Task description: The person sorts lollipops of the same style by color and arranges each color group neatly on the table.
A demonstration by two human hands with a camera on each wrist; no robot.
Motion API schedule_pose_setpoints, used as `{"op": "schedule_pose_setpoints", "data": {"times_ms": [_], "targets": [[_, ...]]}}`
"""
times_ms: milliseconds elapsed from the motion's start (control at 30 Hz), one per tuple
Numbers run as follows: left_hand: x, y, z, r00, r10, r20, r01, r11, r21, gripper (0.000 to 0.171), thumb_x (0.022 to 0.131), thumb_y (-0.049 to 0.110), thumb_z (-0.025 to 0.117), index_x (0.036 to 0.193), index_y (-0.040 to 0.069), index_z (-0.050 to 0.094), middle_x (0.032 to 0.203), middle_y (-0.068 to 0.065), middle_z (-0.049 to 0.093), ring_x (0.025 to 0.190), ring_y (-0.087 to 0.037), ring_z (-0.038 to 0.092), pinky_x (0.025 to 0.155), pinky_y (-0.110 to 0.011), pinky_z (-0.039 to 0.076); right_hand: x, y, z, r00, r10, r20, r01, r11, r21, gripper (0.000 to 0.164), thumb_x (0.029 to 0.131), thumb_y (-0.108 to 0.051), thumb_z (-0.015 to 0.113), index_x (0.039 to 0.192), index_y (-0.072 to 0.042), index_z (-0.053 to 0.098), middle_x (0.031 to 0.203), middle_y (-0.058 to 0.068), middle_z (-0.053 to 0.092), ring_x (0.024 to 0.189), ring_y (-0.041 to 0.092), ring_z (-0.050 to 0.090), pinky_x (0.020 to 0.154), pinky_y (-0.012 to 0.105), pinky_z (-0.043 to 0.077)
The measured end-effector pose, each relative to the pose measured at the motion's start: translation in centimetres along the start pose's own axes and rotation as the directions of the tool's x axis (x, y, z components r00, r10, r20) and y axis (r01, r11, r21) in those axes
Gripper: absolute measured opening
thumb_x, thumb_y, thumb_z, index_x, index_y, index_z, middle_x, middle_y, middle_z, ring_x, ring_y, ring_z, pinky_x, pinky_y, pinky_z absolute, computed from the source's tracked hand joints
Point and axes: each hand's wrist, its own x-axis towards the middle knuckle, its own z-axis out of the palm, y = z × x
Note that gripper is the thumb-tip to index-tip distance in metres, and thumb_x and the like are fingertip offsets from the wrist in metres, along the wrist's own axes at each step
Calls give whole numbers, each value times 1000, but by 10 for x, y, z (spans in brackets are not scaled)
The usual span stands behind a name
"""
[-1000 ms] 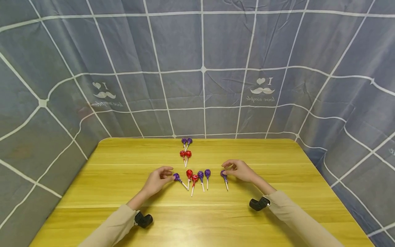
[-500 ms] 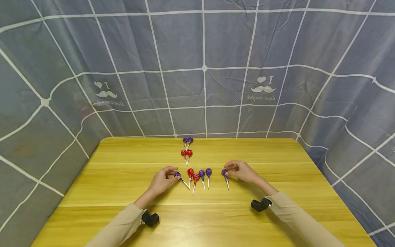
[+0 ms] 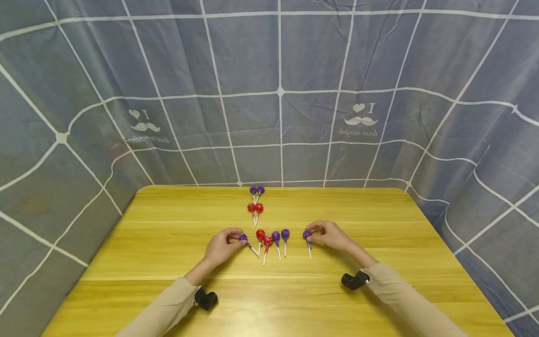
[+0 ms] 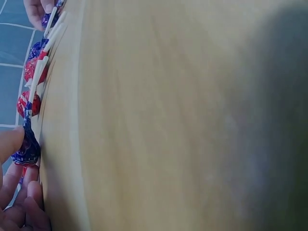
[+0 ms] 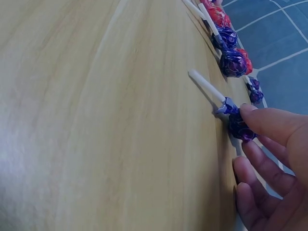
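In the head view my left hand (image 3: 221,245) pinches the head of a purple-wrapped lollipop (image 3: 243,238), whose white stick slants toward the middle. The left wrist view shows the thumb on one side of this wrapped head (image 4: 27,147) and fingers at its far end. To the right, my right hand (image 3: 330,234) pinches another purple lollipop (image 3: 307,234), its stick pointing toward the person. Thumb and index finger meet its wrapper (image 5: 239,126) in the right wrist view. Between the hands lie two red lollipops (image 3: 267,241) and two purple ones (image 3: 276,236), side by side.
Behind the row, a pair of red lollipops (image 3: 255,208) lies with stick ends together. Farther back, a purple pair (image 3: 257,190) lies the same way near the table's (image 3: 189,201) back edge. A grey checked curtain (image 3: 252,117) surrounds the table on the back and sides.
My left hand has shifted slightly right, its fingers now farther over its lollipop. The lollipop in my right hand has turned a little, its stick straighter toward the person.
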Motion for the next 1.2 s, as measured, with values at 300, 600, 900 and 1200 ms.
{"op": "schedule_pose_setpoints", "data": {"times_ms": [300, 600, 900, 1200], "targets": [[-1, -2, -2, 1000, -10, 10, 9, 999, 44, 30, 82, 23, 76, 108, 9, 74, 83, -1, 68, 71, -8, 53, 59, -20, 37, 2, 0, 6, 999, 28, -26, -29, 999, -40, 28, 85, -19, 73, 109, -5, 70, 96, 9, 70, 69, 8, 51, 57, 19, 41], [0, 2, -3, 1000, -18, 19, 16, 997, 77, 31, 81, 24, 76, 107, 9, 74, 79, 0, 66, 69, -8, 51, 57, -21, 36, 4, -4, 2, 999, 39, -12, -39, 998, -50, 29, 83, -17, 74, 108, -2, 70, 95, 11, 70, 69, 12, 49, 54, 20, 38], [1, 7, -3, 995, -76, 58, 70, 993, 97, 34, 79, 26, 77, 107, 7, 73, 88, -3, 72, 66, -9, 54, 57, -25, 39, 2, -9, 1, 999, 46, 16, -45, 997, -63, 27, 83, -14, 74, 106, 0, 69, 94, 11, 70, 69, 11, 49, 55, 20, 40], [3, 9, -4, 993, -98, 59, 92, 991, 99, 35, 78, 27, 77, 107, 7, 73, 91, -3, 73, 66, -10, 53, 57, -25, 38, 5, -12, 1, 998, 50, 23, -47, 994, -98, 25, 83, -14, 74, 104, -1, 70, 93, 9, 70, 70, 12, 50, 57, 21, 41]]}}
